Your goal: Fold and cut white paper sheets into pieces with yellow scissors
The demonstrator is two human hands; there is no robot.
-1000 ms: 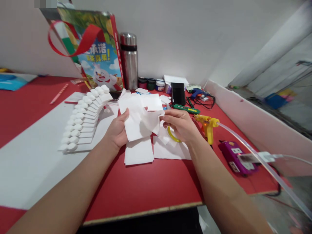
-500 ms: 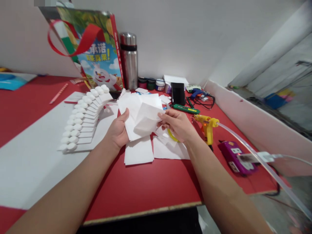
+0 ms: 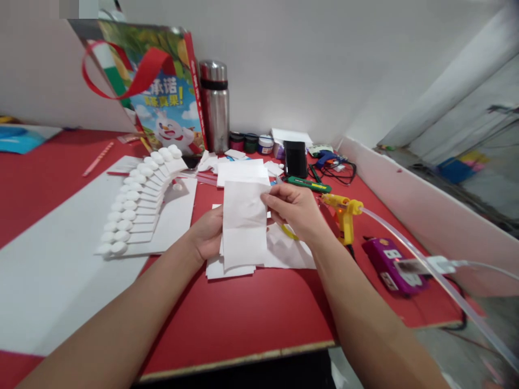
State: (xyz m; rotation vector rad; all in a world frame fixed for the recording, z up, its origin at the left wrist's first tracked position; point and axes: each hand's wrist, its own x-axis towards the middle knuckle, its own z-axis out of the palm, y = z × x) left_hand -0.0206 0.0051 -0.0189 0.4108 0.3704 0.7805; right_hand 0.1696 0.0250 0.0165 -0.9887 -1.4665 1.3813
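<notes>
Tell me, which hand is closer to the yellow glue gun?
The right hand: it sits just left of the yellow glue gun, pinching the right edge of the white paper. The left hand is farther off, at the paper's left edge, partly hidden behind it.

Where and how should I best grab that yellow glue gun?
I'd grip the handle, coming from your side with the right hand once it releases the white sheet: the handle points toward you, the nozzle left, and a long clear rod trails right. An orange light glows, so the nozzle may be hot.
</notes>
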